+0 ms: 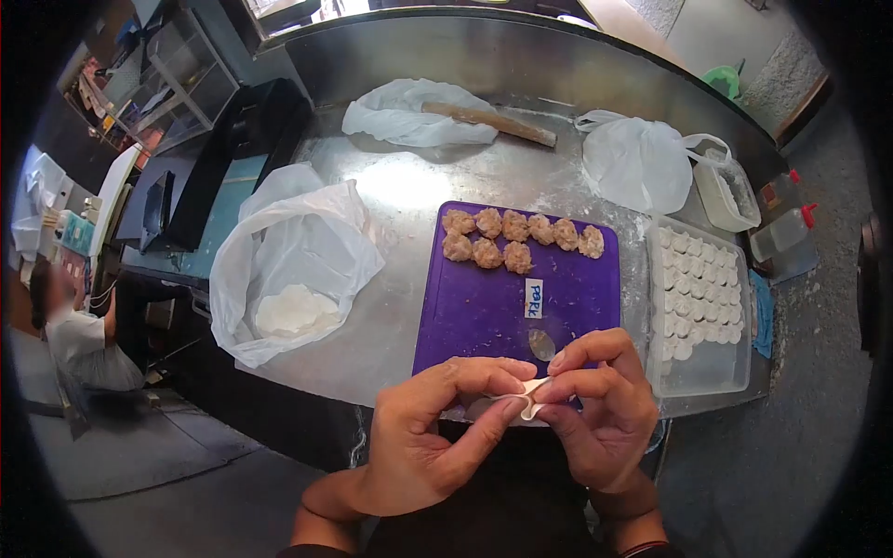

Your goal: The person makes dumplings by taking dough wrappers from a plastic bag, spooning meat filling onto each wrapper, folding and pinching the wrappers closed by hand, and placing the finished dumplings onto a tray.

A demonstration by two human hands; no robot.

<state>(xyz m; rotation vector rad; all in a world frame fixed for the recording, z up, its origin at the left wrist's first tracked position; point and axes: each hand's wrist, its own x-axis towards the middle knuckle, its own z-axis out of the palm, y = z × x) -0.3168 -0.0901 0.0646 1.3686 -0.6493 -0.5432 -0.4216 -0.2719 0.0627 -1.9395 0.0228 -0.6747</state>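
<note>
A pale dough wrapper (528, 400) is pinched between both hands above the near edge of a purple tray (581, 302). My left hand (423, 432) grips its left side with thumb and fingertips. On the other side, the fingertips of my right hand (605, 414) press the edges together. The dough's middle is folded and rises in a ridge; any filling inside is hidden. Several clumps of minced filling (487, 252) sit in two rows at the tray's far end. Below them are a label (533, 298) reading "PORK" and a small greyish oval shape (541, 345).
Left stands an open plastic bag (349, 219) with white dough rounds (293, 312). A clear container (702, 372) of small white pieces is at right. Behind lie a rolling pin (493, 124), two plastic bags and a tub (730, 200). A person (88, 344) sits far left.
</note>
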